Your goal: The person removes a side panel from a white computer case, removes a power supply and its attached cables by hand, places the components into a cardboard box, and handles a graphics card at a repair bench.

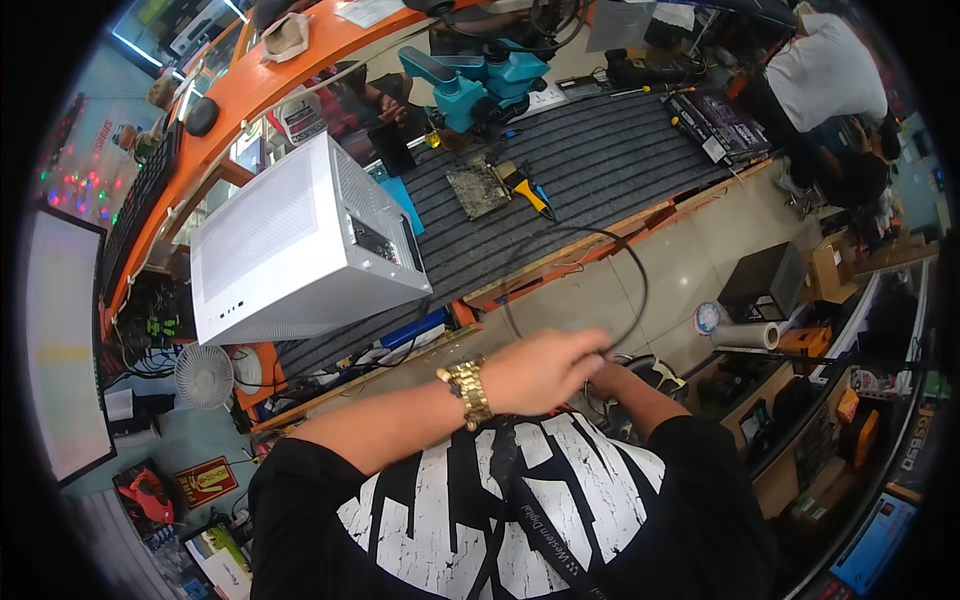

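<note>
Handling that black cable (pixel 644 280) well, imo, came down to keeping the loop wide and loose, letting it roll with its natural twist rather than forcing a tight bend. It hung just right of centre in the frame, its top overlapping the edge of the ribbed mat (pixel 610 140) in view, so I'd have kept it clear of the bench lip (snags are no fun).

As for the hands: the left hand (pixel 545 370), a bit blurry near mid-frame, had its fingers curled in and looked closed on the cable. The right hand (pixel 612 382) sat just beside it, mostly hidden behind, so I couldn't tell how far open it was or whether it gripped anything. The white PC case (pixel 270 230) stood well apart at centre-left.
</note>
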A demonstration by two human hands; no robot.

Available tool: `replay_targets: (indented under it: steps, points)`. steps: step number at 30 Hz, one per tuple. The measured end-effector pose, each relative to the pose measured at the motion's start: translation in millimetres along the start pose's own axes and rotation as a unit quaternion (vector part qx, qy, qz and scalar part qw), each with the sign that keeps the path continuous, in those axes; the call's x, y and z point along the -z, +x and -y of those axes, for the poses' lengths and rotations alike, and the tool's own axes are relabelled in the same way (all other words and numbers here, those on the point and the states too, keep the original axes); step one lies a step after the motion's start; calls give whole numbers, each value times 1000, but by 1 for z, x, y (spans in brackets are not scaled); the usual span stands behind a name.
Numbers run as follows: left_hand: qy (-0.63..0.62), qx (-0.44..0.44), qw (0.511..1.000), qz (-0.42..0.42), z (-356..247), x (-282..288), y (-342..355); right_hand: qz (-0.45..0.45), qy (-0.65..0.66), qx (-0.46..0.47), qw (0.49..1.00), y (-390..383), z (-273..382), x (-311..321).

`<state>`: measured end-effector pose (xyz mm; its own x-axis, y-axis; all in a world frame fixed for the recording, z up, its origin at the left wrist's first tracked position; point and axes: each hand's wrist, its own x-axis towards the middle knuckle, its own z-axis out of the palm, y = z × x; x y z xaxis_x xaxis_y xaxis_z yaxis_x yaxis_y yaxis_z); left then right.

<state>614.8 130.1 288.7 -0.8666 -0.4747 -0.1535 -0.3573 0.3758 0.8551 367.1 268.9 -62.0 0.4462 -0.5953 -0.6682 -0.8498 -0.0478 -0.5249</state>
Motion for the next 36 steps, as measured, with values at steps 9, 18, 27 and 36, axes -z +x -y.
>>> replay_targets:
  steps: [9,18,27,36]
  points:
    - [-233,-56,970,33,-35,9,5,-524,528,77,664,15,72,113]
    - [-198,-38,908,-368,21,84,16,-297,301,62,904,-28,97,66]
    - [275,-175,943,-62,71,10,48,-10,311,163,937,-90,140,164]
    - [-301,183,936,8,94,48,19,-295,663,146,673,-130,122,199]
